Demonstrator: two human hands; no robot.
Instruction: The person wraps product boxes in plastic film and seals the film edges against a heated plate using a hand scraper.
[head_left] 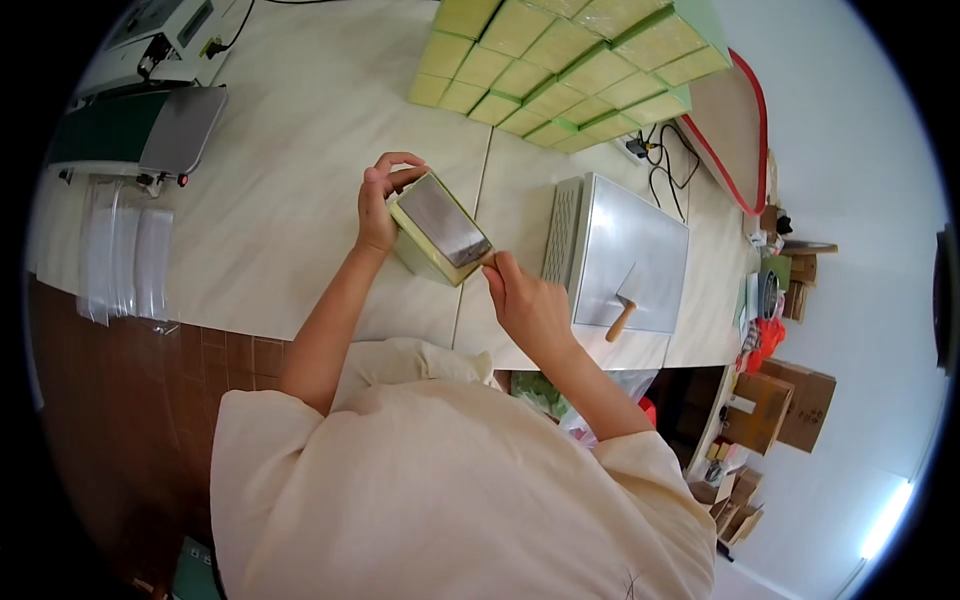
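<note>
A light green box (428,258) with a shiny dark panel on its upper face is tilted over the table, between both hands. My left hand (382,205) is wrapped round its upper left side, thumb and fingers at the edge. At the lower right corner, my right hand (522,298) pinches the box's edge with bent fingers. To the right lies a flat silver metal unit (630,240), and a small trowel (622,308) with a wooden handle rests on it.
Stacked green boxes (560,75) stand at the back of the table (290,130). Clear plastic sleeves (125,250) hang over the left edge near a green-topped machine (130,130). Black cables (665,160) lie behind the metal unit. Cardboard boxes (765,410) are at far right.
</note>
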